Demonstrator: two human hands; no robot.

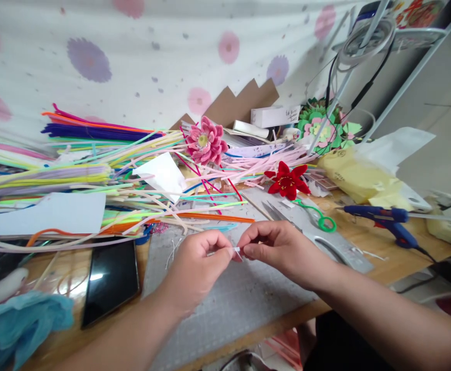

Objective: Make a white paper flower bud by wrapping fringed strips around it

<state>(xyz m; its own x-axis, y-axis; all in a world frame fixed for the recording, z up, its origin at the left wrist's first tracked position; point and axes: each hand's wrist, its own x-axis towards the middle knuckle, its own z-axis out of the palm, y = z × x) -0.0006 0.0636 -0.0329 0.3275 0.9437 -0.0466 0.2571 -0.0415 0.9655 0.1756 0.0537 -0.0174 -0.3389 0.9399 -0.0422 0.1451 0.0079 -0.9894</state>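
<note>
Over the grey cutting mat (pixel 218 314), my left hand (pixel 202 263) pinches a small thin white strip (pixel 236 249) between thumb and forefinger. My right hand (pixel 275 250) meets it from the other side, its thumb and fingertips closed on the strip's other end. The piece is too small to make out its exact kind. Large scissors (pixel 277 214) lie on the mat just behind my right hand. Beyond them are a red pipe-cleaner flower (pixel 287 180) and a green-handled tool (pixel 326 221). A pink flower (pixel 206 140) stands further back.
Bundles of coloured pipe cleaners (pixel 48 175) cover the left and back of the table. A dark phone or tablet (pixel 111 278) lies left of the mat, near a blue fabric piece (pixel 24 319). A blue glue gun (pixel 383 219) with a cable rests at the right, before yellow packaging (pixel 357 172).
</note>
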